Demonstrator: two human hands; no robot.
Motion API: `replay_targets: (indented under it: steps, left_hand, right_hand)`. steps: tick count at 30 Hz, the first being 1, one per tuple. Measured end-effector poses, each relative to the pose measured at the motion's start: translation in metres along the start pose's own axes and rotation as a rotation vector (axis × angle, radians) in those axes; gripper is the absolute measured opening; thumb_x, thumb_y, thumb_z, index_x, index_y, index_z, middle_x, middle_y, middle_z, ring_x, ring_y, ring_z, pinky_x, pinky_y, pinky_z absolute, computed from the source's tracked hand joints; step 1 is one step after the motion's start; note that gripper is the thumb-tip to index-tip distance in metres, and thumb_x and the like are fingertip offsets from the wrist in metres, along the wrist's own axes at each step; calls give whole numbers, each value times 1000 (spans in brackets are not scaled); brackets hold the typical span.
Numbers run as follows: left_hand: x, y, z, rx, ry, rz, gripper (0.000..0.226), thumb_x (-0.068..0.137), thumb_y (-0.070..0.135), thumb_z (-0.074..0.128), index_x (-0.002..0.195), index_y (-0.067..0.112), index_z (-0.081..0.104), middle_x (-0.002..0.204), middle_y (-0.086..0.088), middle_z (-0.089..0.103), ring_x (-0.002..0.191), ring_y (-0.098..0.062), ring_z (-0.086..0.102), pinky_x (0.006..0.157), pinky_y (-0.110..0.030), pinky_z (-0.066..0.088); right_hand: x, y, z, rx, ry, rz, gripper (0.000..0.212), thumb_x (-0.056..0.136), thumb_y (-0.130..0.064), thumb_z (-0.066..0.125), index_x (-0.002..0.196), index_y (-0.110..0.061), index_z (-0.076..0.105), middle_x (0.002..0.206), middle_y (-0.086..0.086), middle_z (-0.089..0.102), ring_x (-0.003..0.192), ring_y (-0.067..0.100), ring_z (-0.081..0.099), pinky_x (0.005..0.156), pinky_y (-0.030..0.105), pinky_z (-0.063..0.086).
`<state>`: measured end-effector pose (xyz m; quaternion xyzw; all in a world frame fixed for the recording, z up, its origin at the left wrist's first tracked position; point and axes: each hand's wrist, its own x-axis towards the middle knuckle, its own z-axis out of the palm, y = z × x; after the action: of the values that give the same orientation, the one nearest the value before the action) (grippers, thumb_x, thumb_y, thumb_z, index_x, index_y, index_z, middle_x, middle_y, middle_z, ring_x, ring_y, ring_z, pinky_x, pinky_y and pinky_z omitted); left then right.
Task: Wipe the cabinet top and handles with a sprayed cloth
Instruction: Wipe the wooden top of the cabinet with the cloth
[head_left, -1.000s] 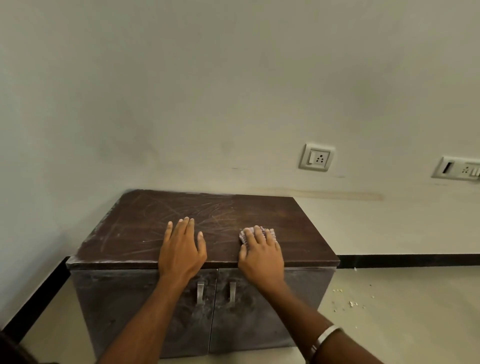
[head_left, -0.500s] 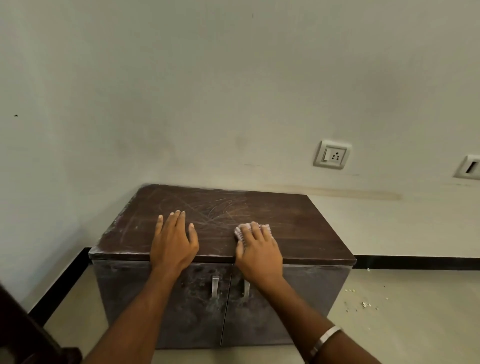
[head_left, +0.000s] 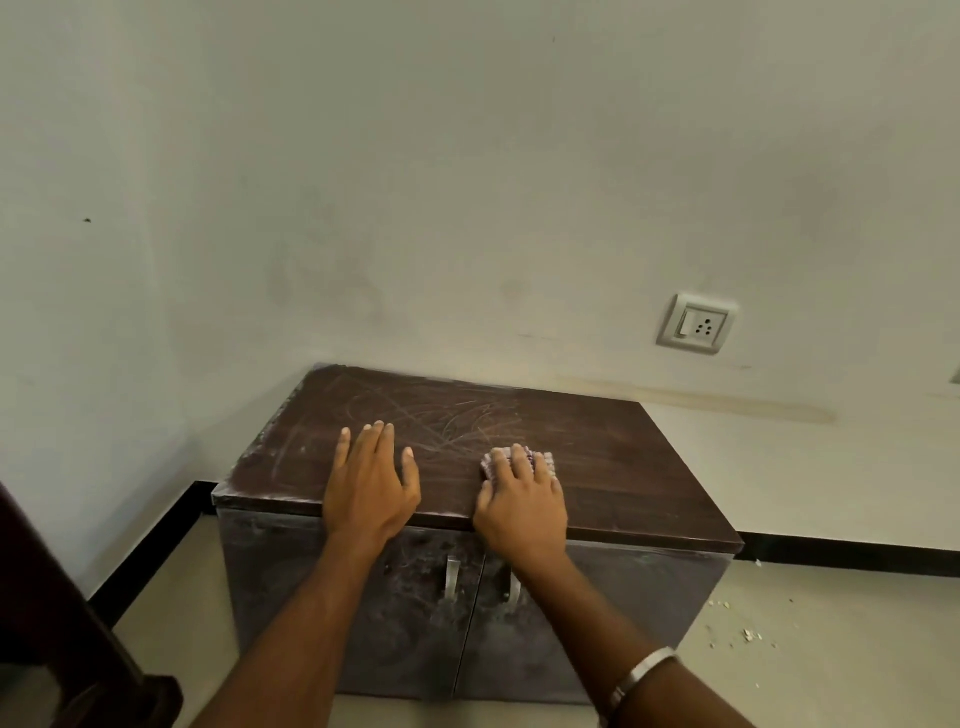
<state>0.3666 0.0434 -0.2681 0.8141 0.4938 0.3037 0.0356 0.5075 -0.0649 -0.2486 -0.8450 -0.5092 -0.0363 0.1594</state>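
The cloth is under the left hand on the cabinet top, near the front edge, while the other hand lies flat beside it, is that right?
Not quite. The head view shows the cloth under the right hand, not the left. The left hand lies flat on the cabinet top beside it, near the front edge.

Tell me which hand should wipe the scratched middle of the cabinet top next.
Right hand: it already presses the pinkish folded cloth beside those scratches on the dark brown wooden cabinet top; the left hand lies flat, clothless.

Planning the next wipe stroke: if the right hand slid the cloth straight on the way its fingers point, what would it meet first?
Only bare cabinet top lies ahead of the right hand and cloth; first obstacle is probably the wall.
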Motion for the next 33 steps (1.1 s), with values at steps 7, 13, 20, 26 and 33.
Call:
replay_targets:
  steps: [7, 13, 20, 26, 33]
  left_hand:
    - [1, 0, 1, -6, 4, -9, 57, 98, 38, 33, 144, 5, 39, 149, -11, 42, 142, -20, 31, 122, -39, 8]
    - [1, -1, 1, -13, 10, 7, 57, 98, 39, 32, 144, 6, 39, 149, -10, 42, 142, -19, 31, 122, -38, 8]
    - [0, -1, 2, 12, 12, 9, 59, 97, 42, 29, 144, 7, 39, 149, -8, 42, 142, -18, 31, 122, -39, 8]
    - [1, -1, 4, 11, 16, 2, 58, 97, 40, 31, 144, 7, 39, 149, -9, 42, 142, -18, 30, 122, -38, 8]
    - [2, -2, 3, 8, 12, 13, 58, 98, 41, 32, 144, 7, 39, 149, -9, 42, 142, -18, 32, 122, -39, 9]
  right_hand:
    - [10, -16, 9, 61, -42, -130, 55, 98, -40, 33, 151, -27, 26, 162, 3, 19, 151, 26, 7, 123, 44, 11]
    - [27, 37, -7, 3, -48, 17, 56, 100, -40, 32, 153, -26, 23, 163, 3, 18, 151, 26, 9, 123, 43, 13]
    - [36, 28, -3, -21, -47, 64, 55, 100, -39, 30, 153, -25, 22, 163, 6, 16, 151, 29, 7, 123, 45, 9]
    - [39, -14, 13, 23, -68, -87, 57, 99, -41, 31, 153, -25, 23, 163, 5, 16, 151, 27, 5, 123, 46, 7]
    - [49, 37, 1, 2, -72, -51, 53, 99, -42, 30, 151, -28, 27, 161, 1, 22, 150, 25, 12, 122, 44, 15]
